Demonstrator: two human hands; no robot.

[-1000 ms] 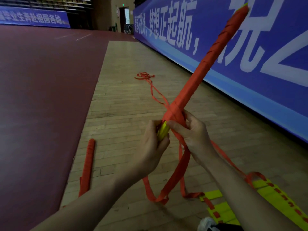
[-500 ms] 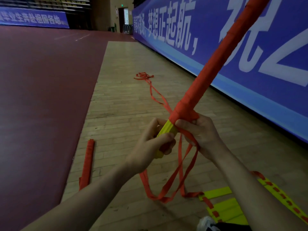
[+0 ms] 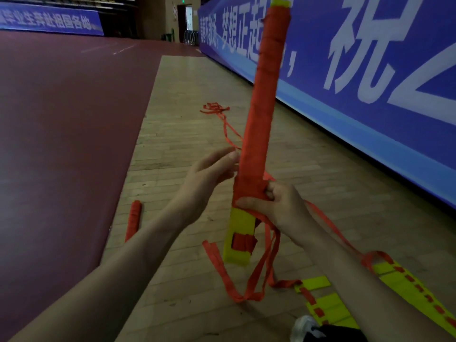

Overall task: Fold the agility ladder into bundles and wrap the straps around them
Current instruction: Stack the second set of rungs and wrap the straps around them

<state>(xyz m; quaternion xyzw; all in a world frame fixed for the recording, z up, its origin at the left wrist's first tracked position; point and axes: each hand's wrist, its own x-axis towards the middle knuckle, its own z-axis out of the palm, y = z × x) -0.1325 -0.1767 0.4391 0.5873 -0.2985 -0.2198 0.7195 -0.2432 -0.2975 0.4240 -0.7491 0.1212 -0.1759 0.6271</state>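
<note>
A long bundle of yellow ladder rungs [image 3: 264,114], wrapped in orange strap along most of its length, stands nearly upright in front of me, its bare yellow lower end [image 3: 240,240] showing below the wrap. My right hand [image 3: 278,206] grips the bundle at the bottom edge of the wrap, thumb pressed across the strap. My left hand [image 3: 204,178] is beside the bundle with straight fingers, fingertips at its left side. Loose orange strap [image 3: 259,275] hangs from the bundle in loops to the floor.
Unfolded yellow rungs with orange straps [image 3: 399,292] lie on the wooden floor at lower right. A finished orange bundle [image 3: 133,223] lies at the left by the red mat. More strap [image 3: 214,108] trails away ahead. A blue banner wall [image 3: 370,70] runs along the right.
The bundle swung from leaning right to nearly upright. My left hand let go of the yellow lower end and opened beside the wrap. My right hand stayed gripping the wrap's edge.
</note>
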